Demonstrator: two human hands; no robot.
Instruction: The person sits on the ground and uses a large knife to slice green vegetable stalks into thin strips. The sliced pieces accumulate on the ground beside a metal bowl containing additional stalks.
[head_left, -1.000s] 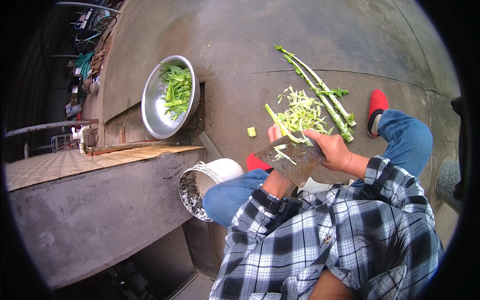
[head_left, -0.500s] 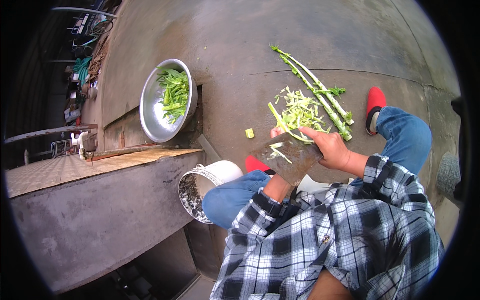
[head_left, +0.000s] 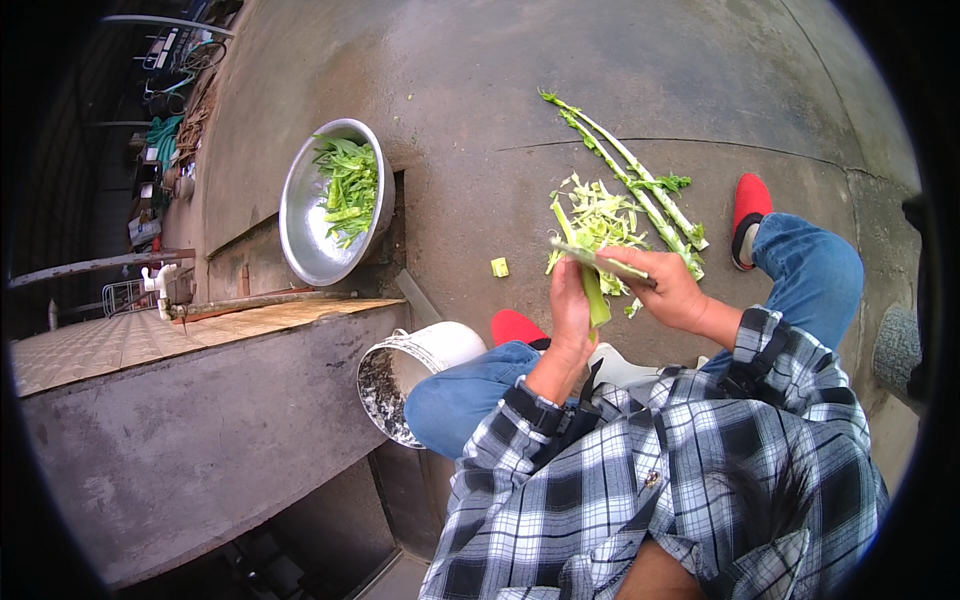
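My left hand [head_left: 570, 312] is closed around a peeled green length of stem lettuce [head_left: 596, 300], held upright between my knees. In my right hand [head_left: 676, 290] is a broad-bladed cleaver [head_left: 610, 264], turned nearly edge-on and crossing the stem near its top. Whether the blade is cutting in cannot be made out. Just beyond my hands, a heap of pale green peelings [head_left: 612, 218] lies on the floor. Two long unpeeled stem lettuce stalks [head_left: 648, 188] with leafy tips lie past it to the right. One small green chunk [head_left: 499, 267] sits left of the heap.
A metal basin [head_left: 302, 232] with green leaves and cut pieces stands at the left. Beside my left knee a white bucket [head_left: 455, 343] with a dirty inside leans over. A low concrete wall [head_left: 210, 430] runs along the left, with a tap [head_left: 160, 285] above. My red shoes [head_left: 752, 200] flank the work.
The cleaver has swung from showing its flat face to nearly edge-on. My left hand, formerly mostly behind the blade, now shows with the stem in it. Scraps on the blade are out of sight.
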